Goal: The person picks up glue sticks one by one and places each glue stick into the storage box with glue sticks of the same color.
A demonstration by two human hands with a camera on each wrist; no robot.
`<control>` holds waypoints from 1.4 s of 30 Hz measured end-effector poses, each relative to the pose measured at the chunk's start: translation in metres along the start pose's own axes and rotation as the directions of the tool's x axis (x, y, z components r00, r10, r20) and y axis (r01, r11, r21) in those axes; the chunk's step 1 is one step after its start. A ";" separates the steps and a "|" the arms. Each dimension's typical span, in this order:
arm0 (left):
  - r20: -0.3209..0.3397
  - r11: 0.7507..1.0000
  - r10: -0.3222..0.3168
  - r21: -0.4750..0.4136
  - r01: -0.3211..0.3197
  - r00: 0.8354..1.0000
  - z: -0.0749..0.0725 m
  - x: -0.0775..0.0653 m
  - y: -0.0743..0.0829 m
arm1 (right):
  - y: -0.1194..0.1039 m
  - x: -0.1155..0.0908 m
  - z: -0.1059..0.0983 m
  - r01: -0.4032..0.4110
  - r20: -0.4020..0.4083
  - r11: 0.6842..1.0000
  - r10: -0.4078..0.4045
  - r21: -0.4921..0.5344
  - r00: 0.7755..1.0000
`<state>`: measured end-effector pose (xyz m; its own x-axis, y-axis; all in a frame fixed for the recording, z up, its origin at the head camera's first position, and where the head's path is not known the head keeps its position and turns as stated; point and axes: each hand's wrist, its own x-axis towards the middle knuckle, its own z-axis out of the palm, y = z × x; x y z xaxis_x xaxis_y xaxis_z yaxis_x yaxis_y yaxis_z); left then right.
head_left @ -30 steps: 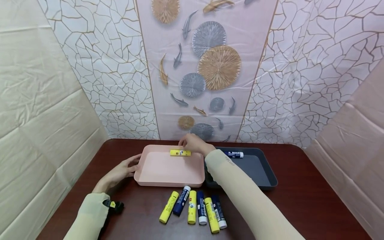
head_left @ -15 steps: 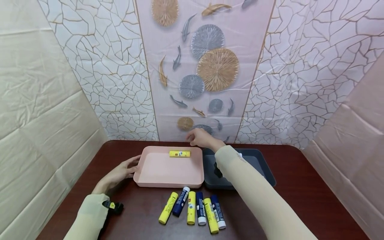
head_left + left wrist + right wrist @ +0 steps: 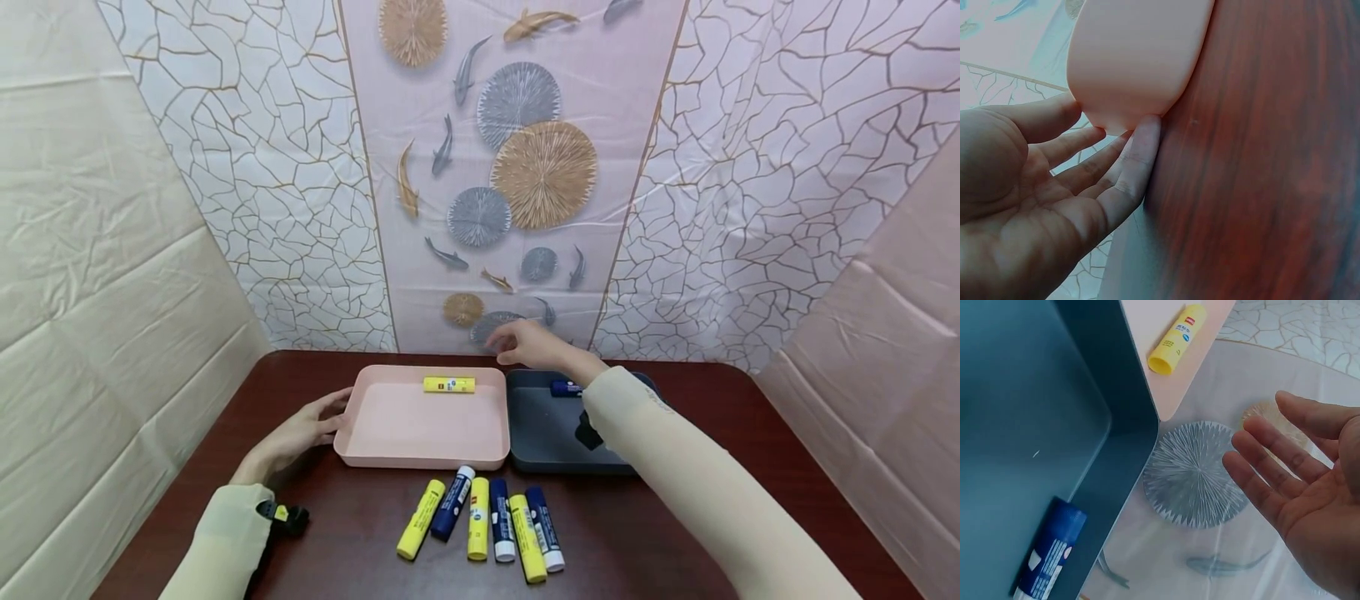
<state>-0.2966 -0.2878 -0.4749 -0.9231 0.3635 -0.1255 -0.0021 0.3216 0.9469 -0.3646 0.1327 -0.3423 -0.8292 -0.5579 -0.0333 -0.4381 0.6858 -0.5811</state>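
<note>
A pink tray (image 3: 423, 425) stands on the table with one yellow glue stick (image 3: 449, 385) lying near its back wall. The straight fingertips of my left hand (image 3: 300, 432) touch the tray's left end, which the left wrist view confirms. To the right, a dark blue-grey tray (image 3: 540, 429) adjoins the pink one and holds a blue glue stick (image 3: 1052, 547), partly covered by my right forearm in the head view. Over the dark tray's back edge, my right hand (image 3: 532, 343) hovers with loosely extended fingers and holds nothing.
In front of the trays lies a row of yellow glue sticks (image 3: 422, 520) and blue glue sticks (image 3: 453, 504), side by side on the dark red table (image 3: 337, 542). Patterned cloth (image 3: 480, 275) hangs behind the table's back edge.
My right hand has moved away from the yellow glue stick, rightward from the pink tray to above the dark tray's back edge. The left hand stays at the pink tray.
</note>
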 end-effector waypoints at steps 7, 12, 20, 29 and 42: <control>0.002 1.000 0.001 -0.011 -0.001 1.000 -0.001 0.000 0.001 | 0.004 -0.027 -0.009 0.010 -0.004 1.000 -0.010 0.024 1.000; 0.008 1.000 0.010 -0.013 -0.010 1.000 -0.003 0.001 0.000 | 0.006 -0.045 -0.014 0.043 -0.007 0.999 -0.043 0.013 0.999; -0.012 1.000 -0.018 0.011 0.018 1.000 -0.001 0.001 -0.003 | 0.014 -0.063 -0.016 0.069 -0.015 0.997 -0.069 0.028 0.998; 0.003 1.000 -0.004 0.028 0.004 1.000 -0.001 0.000 -0.002 | 0.012 -0.086 -0.015 0.073 -0.036 0.997 -0.072 0.023 0.997; 0.002 1.000 0.012 0.022 -0.012 1.000 0.001 -0.002 0.002 | 0.015 -0.115 -0.011 0.054 -0.050 0.998 -0.052 0.031 0.997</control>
<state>-0.2949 -0.2870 -0.4734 -0.9224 0.3688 -0.1149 0.0174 0.3367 0.9415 -0.2801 0.2124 -0.3381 -0.8216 -0.5688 0.0375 -0.4710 0.6404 -0.6067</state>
